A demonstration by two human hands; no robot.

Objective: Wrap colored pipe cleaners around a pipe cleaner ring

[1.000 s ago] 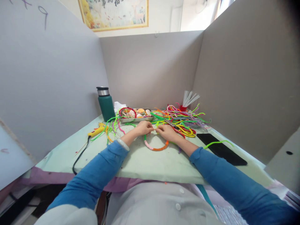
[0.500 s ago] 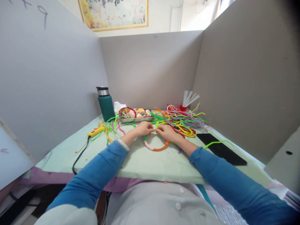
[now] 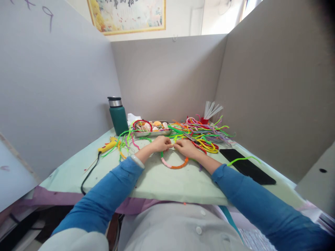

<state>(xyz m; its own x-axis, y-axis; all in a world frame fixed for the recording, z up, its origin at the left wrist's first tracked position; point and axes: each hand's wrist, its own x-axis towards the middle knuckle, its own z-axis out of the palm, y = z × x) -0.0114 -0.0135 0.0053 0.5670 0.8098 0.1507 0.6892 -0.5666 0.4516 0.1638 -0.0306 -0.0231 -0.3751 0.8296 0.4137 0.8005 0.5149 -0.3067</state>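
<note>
A ring wrapped in pipe cleaners (image 3: 175, 167), with green, pink and orange stretches, lies on the covered table (image 3: 162, 186) between my forearms. My left hand (image 3: 161, 143) pinches at the far side of this ring, its fingertips pressed together. Close beside it, my right hand (image 3: 185, 147) is closed too, thumb and forefinger meeting near the left fingertips. A bit of yellow shows between the two pinches. The far part of the ring is hidden by my hands.
Behind my hands sit a metal tray (image 3: 154, 133) of shells and a heap of pipe cleaners (image 3: 199, 130) with scissors. A green bottle (image 3: 119, 118) and a yellow glue gun (image 3: 108, 145) stand left; a black phone (image 3: 248, 167) lies right. White sticks (image 3: 211, 109) fill a red cup.
Almost nothing differs. My fingertips shift very slightly at the far side of the ring.
</note>
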